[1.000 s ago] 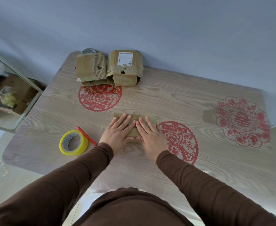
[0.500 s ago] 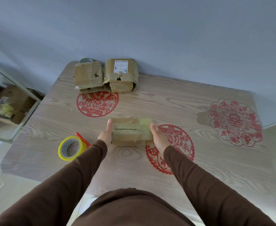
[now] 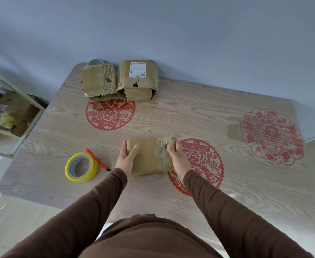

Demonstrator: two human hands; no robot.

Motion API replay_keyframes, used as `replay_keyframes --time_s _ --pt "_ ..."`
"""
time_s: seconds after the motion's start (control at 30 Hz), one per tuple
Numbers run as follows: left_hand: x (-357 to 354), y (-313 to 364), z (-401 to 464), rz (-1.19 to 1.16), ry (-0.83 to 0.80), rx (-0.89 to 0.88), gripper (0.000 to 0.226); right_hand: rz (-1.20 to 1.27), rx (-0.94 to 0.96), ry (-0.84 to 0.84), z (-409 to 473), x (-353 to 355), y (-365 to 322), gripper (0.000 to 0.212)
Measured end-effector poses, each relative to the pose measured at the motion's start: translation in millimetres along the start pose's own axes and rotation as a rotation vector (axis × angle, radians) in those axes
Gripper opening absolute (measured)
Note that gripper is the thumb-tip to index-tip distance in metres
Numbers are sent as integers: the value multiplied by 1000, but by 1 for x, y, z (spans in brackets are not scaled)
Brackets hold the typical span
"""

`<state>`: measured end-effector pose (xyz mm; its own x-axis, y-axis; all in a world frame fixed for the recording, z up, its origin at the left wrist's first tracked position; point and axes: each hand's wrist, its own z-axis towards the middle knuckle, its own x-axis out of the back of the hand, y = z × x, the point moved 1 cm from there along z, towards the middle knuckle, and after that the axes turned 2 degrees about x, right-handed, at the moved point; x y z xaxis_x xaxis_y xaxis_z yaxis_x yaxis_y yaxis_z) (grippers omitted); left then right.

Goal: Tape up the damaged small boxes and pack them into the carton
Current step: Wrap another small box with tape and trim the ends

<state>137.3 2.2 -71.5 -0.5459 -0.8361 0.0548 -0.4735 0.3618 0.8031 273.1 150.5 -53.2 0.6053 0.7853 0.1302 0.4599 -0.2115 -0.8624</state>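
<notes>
A small brown box point(image 3: 149, 155) with a band of clear tape over its right part is held between my two hands above the table. My left hand point(image 3: 127, 159) grips its left side, thumb on top. My right hand point(image 3: 178, 158) grips the taped right side, thumb on top. Two damaged small boxes stand at the table's far edge: a torn corrugated box point(image 3: 99, 81) and a labelled box point(image 3: 137, 81) with a hole in it. A yellow tape roll point(image 3: 81, 167) lies to the left of my hands, with a red pen-like cutter point(image 3: 97, 162) beside it.
The wooden table point(image 3: 171, 118) carries red paper-cut decals point(image 3: 110, 114). Another tape roll point(image 3: 96, 62) peeks from behind the torn box. A glass shelf unit with a large carton point(image 3: 13, 110) stands left of the table. The wall runs close behind the boxes.
My hands left the top of the small box, took it by its sides and turned it. The taped band now shows on its right part.
</notes>
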Motion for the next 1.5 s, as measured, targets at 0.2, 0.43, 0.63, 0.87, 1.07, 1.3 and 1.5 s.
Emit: replay_keyframes --time_s 0.2,0.43,0.63,0.87,1.07,1.3,1.5 --pt "-3 -16 21 5 25 16 85 -91 51 101 14 -10 6 61" --pt "-6 -8 18 -23 20 15 65 -30 48 85 13 -9 3 59" --pt "8 29 1 -72 25 -181 43 179 147 145 6 12 -24 30" --pt "7 0 -26 163 43 -358 76 -118 280 145 -8 11 9 55" --pt "-7 6 -14 249 134 -320 37 -190 254 139 1 -8 -2 57" --pt "-10 -3 -3 452 189 -404 27 -461 322 288 10 -14 12 54" --pt "-10 3 -5 362 182 -317 18 -753 333 289 14 -2 -3 67"
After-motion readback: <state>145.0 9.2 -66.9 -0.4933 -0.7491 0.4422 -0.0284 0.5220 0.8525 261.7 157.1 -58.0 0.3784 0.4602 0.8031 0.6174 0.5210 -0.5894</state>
